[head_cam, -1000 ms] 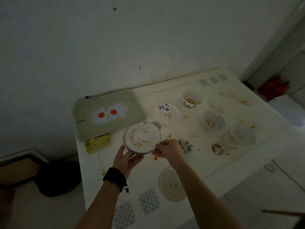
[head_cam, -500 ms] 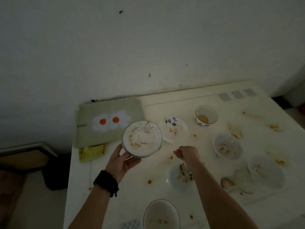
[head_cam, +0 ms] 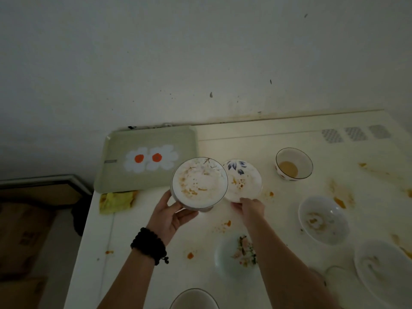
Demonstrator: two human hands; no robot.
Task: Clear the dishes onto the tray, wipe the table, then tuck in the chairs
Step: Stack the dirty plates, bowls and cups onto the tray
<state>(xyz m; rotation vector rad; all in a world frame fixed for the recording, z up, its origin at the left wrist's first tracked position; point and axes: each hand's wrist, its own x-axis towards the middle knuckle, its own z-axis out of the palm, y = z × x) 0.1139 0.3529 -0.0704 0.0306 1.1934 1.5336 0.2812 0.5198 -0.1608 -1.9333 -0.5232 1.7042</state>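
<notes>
- Now the left hand [head_cam: 171, 216] grips a stack of dirty dishes from below, thumb on the near rim, with a gold-rimmed plate [head_cam: 200, 182] smeared with orange sauce on top; the stack is held up off the worktop [head_cam: 256, 139].
- Just right of that stack, the right hand [head_cam: 250, 208] has its fingertips on the near edge of a blue-flowered saucer [head_cam: 243, 179]. The fingers look to be pinching the rim, though the dim light leaves the grip uncertain.
- That saucer lies straight ahead of the right hand and right beside the held stack, rims almost touching, so a short lift leftward would probably set it on top. The right hand is the nearer one; the left is occupied.
- Beyond the left hand, a little to its left, the green flowered tray [head_cam: 124, 172] sits bare against the wall, a yellow cloth [head_cam: 116, 200] at its near edge.
- Farther right of the right hand lie a brown-dregs bowl [head_cam: 293, 163] and a soiled white bowl [head_cam: 323, 219]; a floral dish [head_cam: 236, 255] lies below its forearm.
- Half a second ago the right hand hovered loosely curled, short of the saucer and above the floral dish; it has since reached forward to the saucer's rim, while the left kept its stack.
</notes>
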